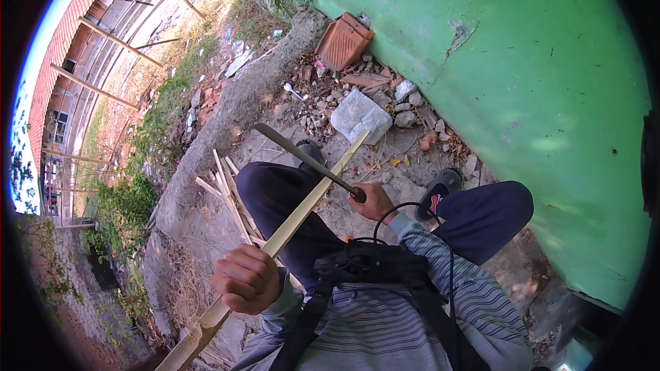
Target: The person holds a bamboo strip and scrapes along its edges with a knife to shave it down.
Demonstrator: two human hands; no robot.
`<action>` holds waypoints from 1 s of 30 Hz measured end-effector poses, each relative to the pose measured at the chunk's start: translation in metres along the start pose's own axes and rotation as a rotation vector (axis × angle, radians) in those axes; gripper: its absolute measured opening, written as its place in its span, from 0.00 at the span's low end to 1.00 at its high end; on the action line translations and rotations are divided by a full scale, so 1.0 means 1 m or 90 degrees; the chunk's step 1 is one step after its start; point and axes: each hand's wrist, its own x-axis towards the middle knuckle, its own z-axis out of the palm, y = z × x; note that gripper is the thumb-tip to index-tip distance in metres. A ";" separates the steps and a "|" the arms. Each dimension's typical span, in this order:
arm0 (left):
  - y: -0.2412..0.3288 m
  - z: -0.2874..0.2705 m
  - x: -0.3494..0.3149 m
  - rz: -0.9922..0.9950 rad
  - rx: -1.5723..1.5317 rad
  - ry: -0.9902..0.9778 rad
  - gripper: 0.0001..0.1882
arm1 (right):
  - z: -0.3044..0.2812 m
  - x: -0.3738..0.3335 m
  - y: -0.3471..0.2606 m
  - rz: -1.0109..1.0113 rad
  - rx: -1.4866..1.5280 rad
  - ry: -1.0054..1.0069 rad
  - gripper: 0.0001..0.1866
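Note:
My left hand (pixel 246 278) is closed round a long, pale split bamboo strip (pixel 302 214), which slants from the lower left up past my left knee. The strip's far end overlaps a whitish block (pixel 360 115) on the ground; whether it touches cannot be told. In my right hand (pixel 373 203) is the dark handle of a machete (pixel 294 148). Its dull grey blade points up and left, crossing over the strip. More thin bamboo strips (pixel 228 196) lie beside my left leg, partly hidden by it.
A green wall (pixel 522 75) with cracked plaster rises on the right. Broken stones and an orange-brown roof tile (pixel 344 42) lie at its foot. A low rough concrete ledge (pixel 213 106) runs along the left, with plants beyond it. A black cable (pixel 452 288) hangs by my right arm.

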 end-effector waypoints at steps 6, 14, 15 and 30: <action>0.002 0.005 0.003 -0.016 -0.007 -0.030 0.28 | 0.007 0.009 0.033 0.046 -0.026 0.017 0.12; 0.001 0.003 0.001 -0.003 0.017 -0.029 0.28 | 0.004 0.010 0.023 -0.006 0.009 -0.036 0.13; 0.001 0.003 0.001 0.001 0.019 -0.027 0.28 | 0.006 0.010 0.017 -0.004 0.051 -0.033 0.14; 0.009 -0.004 -0.003 0.000 0.022 0.007 0.28 | 0.018 0.015 0.054 0.085 0.006 -0.003 0.15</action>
